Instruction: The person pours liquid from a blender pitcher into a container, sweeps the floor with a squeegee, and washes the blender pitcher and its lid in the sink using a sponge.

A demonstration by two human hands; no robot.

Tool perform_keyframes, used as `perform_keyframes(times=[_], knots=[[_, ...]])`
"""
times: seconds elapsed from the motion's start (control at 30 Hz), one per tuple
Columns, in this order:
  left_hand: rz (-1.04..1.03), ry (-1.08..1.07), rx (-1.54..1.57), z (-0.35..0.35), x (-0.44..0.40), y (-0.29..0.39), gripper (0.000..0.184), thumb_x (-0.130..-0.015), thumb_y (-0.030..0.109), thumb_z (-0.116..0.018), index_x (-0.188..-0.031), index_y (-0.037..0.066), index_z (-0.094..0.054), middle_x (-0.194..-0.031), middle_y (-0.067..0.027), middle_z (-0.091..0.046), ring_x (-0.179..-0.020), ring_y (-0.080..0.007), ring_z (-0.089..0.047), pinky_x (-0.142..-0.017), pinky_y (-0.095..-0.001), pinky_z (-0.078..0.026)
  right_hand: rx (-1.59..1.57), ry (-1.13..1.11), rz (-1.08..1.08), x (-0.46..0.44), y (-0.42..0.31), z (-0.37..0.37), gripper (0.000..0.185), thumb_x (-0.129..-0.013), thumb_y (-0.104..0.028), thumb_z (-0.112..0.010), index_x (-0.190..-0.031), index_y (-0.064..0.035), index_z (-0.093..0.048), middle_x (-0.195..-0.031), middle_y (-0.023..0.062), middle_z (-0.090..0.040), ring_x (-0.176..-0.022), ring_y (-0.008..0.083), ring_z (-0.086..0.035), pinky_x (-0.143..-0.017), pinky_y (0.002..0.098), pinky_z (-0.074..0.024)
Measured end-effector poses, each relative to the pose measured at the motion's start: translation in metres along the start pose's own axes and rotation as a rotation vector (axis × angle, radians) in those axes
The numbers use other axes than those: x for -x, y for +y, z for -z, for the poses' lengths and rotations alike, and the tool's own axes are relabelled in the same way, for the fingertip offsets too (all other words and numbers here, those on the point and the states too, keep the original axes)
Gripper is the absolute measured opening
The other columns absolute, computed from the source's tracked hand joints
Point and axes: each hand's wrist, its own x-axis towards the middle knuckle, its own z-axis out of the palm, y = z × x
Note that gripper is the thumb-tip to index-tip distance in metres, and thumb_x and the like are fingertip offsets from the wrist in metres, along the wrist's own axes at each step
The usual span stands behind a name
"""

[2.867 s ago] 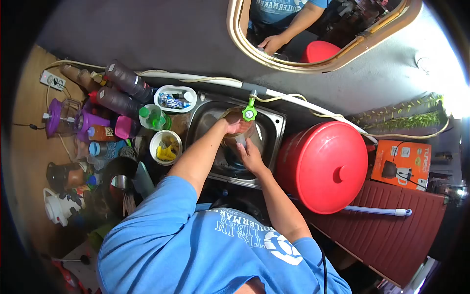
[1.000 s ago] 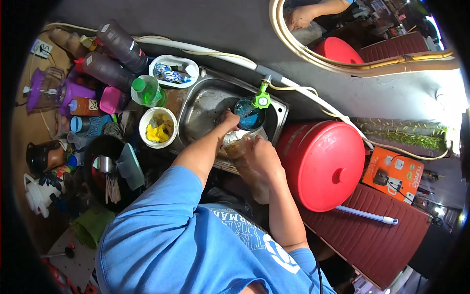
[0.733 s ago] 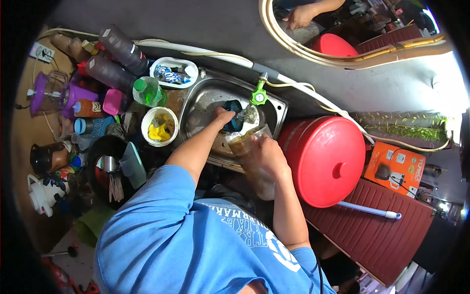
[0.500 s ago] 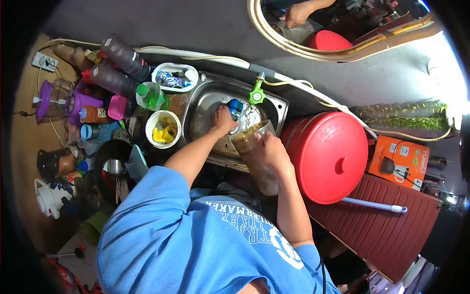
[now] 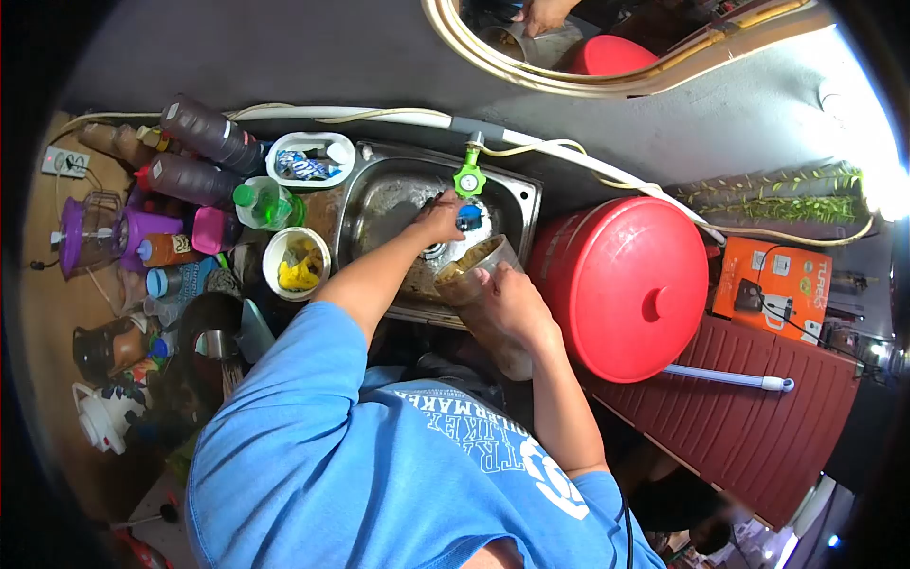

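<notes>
In the sink (image 5: 365, 204), my left hand (image 5: 439, 220) is closed around a small blue cup-like object (image 5: 469, 217), just below the faucet with the green handle (image 5: 468, 180). The blue object is partly covered by my fingers, and its exact kind is unclear. My right hand (image 5: 517, 302) grips a tall clear plastic container (image 5: 464, 277) near its rim. The container is tilted, its open mouth toward the sink, and brownish residue shows on its inside. Its lower end is near my shirt.
A big red lidded bucket (image 5: 616, 294) stands right of the sink. To the left are a white tub with yellow stuff (image 5: 296, 239), a white tray of sachets (image 5: 308, 180), a green bottle (image 5: 261, 201) and dark bottles (image 5: 209, 133). A mirror (image 5: 569, 47) hangs above.
My left hand and the blue object have moved slightly up and right relative to the sink, closer under the faucet. The container stays in my right hand. The whole view has shifted a little.
</notes>
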Motion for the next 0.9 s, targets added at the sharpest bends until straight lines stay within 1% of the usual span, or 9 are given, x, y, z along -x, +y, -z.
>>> perform_keyframes(times=[0.17,0.23,0.3,0.4,0.5,0.6,0.63,0.7,0.9], knots=[[0.179,0.131,0.090,-0.015,-0.029,-0.007,0.055,-0.060,0.045,-0.083,-0.099,0.009,-0.069,-0.108,-0.0175,-0.060,-0.107,-0.0305,-0.057,-0.091,-0.0387,-0.049,-0.011,0.007,-0.013,0.002,0.004,0.003,0.046,-0.099,-0.037,-0.049,-0.091,0.0079,-0.056,-0.087,0.0358,-0.062,-0.089,0.0527,-0.059,-0.079,0.0570,-0.0456],[0.190,0.199,0.389,-0.010,-0.020,-0.017,0.061,-0.059,0.049,-0.082,-0.102,0.008,-0.069,-0.103,-0.0190,-0.063,-0.099,-0.0316,-0.060,-0.088,-0.0391,-0.050,-0.010,0.016,0.004,0.002,0.006,0.005,0.046,-0.099,-0.037,-0.049,-0.091,0.0080,-0.055,-0.087,0.0357,-0.062,-0.089,0.0528,-0.059,-0.079,0.0568,-0.0458],[0.081,0.232,0.339,-0.001,-0.007,-0.029,0.061,-0.056,0.046,-0.081,-0.102,0.007,-0.069,-0.103,-0.0200,-0.066,-0.100,-0.0323,-0.063,-0.088,-0.0398,-0.050,-0.019,0.028,0.008,0.003,0.009,0.008,0.046,-0.099,-0.037,-0.049,-0.091,0.0081,-0.055,-0.087,0.0356,-0.062,-0.089,0.0529,-0.059,-0.079,0.0567,-0.0460],[0.349,0.170,0.390,-0.001,0.014,-0.050,0.049,-0.064,0.038,-0.078,-0.101,0.007,-0.069,-0.106,-0.0203,-0.066,-0.103,-0.0310,-0.063,-0.088,-0.0389,-0.050,-0.037,0.054,0.007,0.004,0.015,0.006,0.045,-0.099,-0.036,-0.050,-0.092,0.0079,-0.055,-0.087,0.0355,-0.062,-0.090,0.0529,-0.059,-0.080,0.0567,-0.0463],[0.573,0.169,0.736,-0.021,0.017,-0.057,0.036,-0.076,0.022,-0.065,-0.108,0.005,-0.064,-0.108,-0.0114,-0.064,-0.099,-0.0243,-0.062,-0.084,-0.0363,-0.049,-0.037,0.065,0.011,0.005,0.014,0.007,0.044,-0.098,-0.036,-0.050,-0.093,0.0073,-0.054,-0.089,0.0353,-0.062,-0.090,0.0526,-0.059,-0.080,0.0570,-0.0462],[0.854,0.384,1.236,-0.077,0.009,-0.059,0.041,-0.080,0.011,-0.056,-0.121,0.008,-0.053,-0.108,-0.0110,-0.059,-0.096,-0.0280,-0.060,-0.082,-0.0488,-0.049,-0.042,0.051,-0.007,0.008,0.008,0.009,0.043,-0.098,-0.036,-0.050,-0.094,0.0067,-0.054,-0.090,0.0352,-0.062,-0.090,0.0523,-0.059,-0.080,0.0573,-0.0460],[0.820,0.279,1.504,-0.091,0.010,-0.063,0.034,-0.086,0.013,-0.057,-0.120,0.009,-0.052,-0.113,-0.0136,-0.058,-0.098,-0.0293,-0.060,-0.079,-0.0525,-0.051,-0.042,0.041,-0.009,0.009,0.006,0.010,0.043,-0.098,-0.036,-0.050,-0.095,0.0064,-0.054,-0.091,0.0352,-0.062,-0.090,0.0522,-0.060,-0.081,0.0574,-0.0460],[0.859,0.388,1.720,-0.074,0.019,-0.023,0.029,-0.092,0.016,-0.055,-0.119,0.005,-0.052,-0.107,-0.0133,-0.062,-0.094,-0.0259,-0.063,-0.081,-0.0422,-0.053,-0.034,0.071,0.014,0.009,0.012,0.003,0.044,-0.099,-0.037,-0.050,-0.091,0.0065,-0.053,-0.086,0.0344,-0.061,-0.087,0.0522,-0.059,-0.077,0.0559,-0.0457],[1.070,0.273,1.561,-0.090,-0.008,-0.019,0.031,-0.096,0.029,-0.058,-0.115,0.004,-0.059,-0.109,-0.0148,-0.064,-0.097,-0.0244,-0.064,-0.081,-0.0427,-0.053,-0.035,0.067,0.029,0.014,0.014,0.006,0.045,-0.099,-0.037,-0.049,-0.088,0.0063,-0.052,-0.082,0.0336,-0.060,-0.084,0.0520,-0.058,-0.073,0.0534,-0.0454]])
